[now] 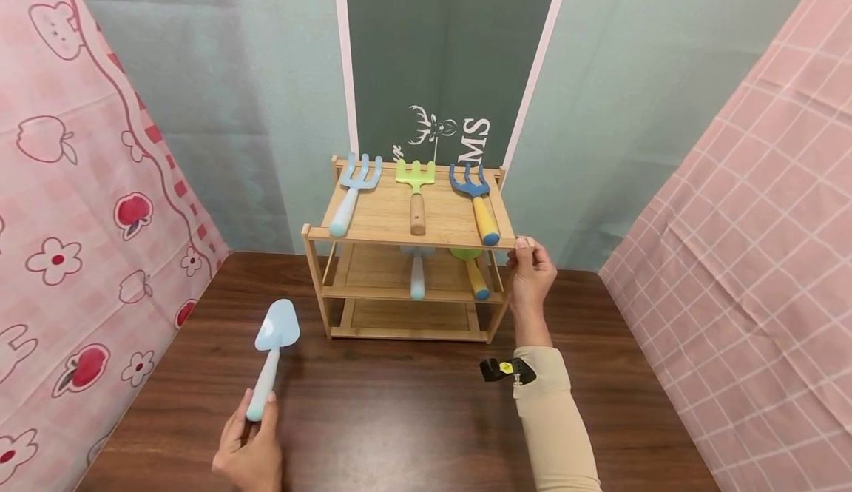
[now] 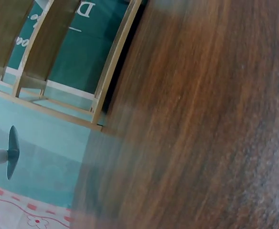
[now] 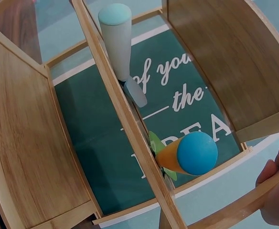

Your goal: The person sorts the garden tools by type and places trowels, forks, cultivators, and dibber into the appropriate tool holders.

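Note:
My left hand (image 1: 253,451) holds a light blue trowel (image 1: 278,323) by its handle, blade upward, left of a three-tier wooden shelf (image 1: 386,214). In the left wrist view the trowel (image 2: 13,152) shows its blade edge-on. At the shelf's front right top corner, my right hand (image 1: 532,277) grips the frame. The top tier bears a light blue hand fork (image 1: 350,200), a green fork with a wooden handle (image 1: 417,207) and a blue fork with a yellow handle (image 1: 484,214). On the middle tier lie a pale-handled tool (image 1: 417,279) and a green tool with a yellow handle (image 1: 476,277).
The shelf stands at the back of a dark wooden table (image 1: 373,418). A pink patterned cloth (image 1: 86,255) hangs at the left and a pink checked cloth (image 1: 752,255) at the right. Behind is a green curtain (image 1: 452,48).

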The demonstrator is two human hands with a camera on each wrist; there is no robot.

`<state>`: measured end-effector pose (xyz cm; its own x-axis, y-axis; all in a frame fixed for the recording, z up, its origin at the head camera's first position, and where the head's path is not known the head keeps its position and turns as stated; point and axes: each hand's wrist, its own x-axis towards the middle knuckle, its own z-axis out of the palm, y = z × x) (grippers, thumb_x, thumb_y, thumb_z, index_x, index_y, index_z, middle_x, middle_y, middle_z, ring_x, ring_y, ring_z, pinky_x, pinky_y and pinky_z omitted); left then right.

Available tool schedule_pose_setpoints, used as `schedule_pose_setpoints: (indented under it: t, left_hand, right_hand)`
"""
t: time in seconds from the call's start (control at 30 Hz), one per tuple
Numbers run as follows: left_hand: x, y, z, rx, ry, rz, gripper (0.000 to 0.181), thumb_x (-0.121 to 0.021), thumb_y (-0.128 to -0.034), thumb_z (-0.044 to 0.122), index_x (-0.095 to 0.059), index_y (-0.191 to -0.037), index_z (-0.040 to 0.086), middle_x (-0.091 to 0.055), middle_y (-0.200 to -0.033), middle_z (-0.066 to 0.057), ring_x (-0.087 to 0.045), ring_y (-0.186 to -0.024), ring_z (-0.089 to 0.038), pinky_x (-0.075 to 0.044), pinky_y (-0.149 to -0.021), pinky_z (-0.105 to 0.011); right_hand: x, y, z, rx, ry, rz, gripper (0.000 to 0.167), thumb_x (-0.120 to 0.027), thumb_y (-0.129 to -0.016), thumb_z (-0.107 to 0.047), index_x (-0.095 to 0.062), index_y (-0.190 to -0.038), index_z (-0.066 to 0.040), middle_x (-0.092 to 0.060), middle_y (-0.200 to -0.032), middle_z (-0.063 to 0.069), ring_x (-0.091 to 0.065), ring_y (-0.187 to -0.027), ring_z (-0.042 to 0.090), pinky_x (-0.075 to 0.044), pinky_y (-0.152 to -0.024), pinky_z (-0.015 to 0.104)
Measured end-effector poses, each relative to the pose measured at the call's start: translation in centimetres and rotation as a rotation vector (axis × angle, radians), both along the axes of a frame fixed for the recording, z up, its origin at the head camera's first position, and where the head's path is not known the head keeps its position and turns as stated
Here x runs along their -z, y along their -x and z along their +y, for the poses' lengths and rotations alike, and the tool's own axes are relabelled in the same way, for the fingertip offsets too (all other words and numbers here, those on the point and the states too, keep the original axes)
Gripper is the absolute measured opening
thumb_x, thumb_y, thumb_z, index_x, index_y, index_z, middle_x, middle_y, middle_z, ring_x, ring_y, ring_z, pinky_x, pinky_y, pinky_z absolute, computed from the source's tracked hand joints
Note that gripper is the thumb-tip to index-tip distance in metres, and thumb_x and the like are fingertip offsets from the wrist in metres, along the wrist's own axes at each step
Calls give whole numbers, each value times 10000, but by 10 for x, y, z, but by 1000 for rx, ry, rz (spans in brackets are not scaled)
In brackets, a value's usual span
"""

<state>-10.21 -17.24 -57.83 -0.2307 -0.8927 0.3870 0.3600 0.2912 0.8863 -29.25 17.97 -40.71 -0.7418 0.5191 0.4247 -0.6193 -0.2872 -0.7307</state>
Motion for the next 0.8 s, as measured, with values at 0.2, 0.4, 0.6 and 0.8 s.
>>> schedule_pose_setpoints:
  t: [0.2,0.4,0.6,0.8]
  left_hand:
    - [-53,-17,22,36,-6,-32,284,-771,-654,-103,-704,-927,-66,-666,-885,-192,-636,-728,-69,-475,-618,-136]
    - [-77,-27,36,24,6,-128,305,-770,-640,-133,-707,-929,-60,-673,-894,-156,-623,-716,-37,-471,-603,-127]
    - [-92,-30,45,86,6,28,298,-724,-620,-218,-673,-903,-141,-663,-875,-213,-631,-717,-88,-482,-614,-148]
    - [-102,-32,52,151,50,156,286,-687,-611,-259,-650,-884,-184,-662,-857,-218,-625,-704,-95,-477,-600,-136]
  right_hand:
    - [0,0,-3,17,18,8,154,-633,-856,-16,-629,-914,127,-585,-638,54,-535,-578,132,-428,-534,228]
    - [1,0,-3,15,23,26,98,-657,-850,-44,-671,-887,46,-584,-634,49,-533,-579,137,-425,-532,226]
    - [2,0,-1,7,15,15,156,-640,-859,-33,-646,-935,103,-588,-642,56,-530,-592,156,-424,-540,241]
    - [0,-2,-1,-10,10,16,165,-611,-862,1,-621,-950,141,-588,-638,63,-526,-590,179,-423,-536,248]
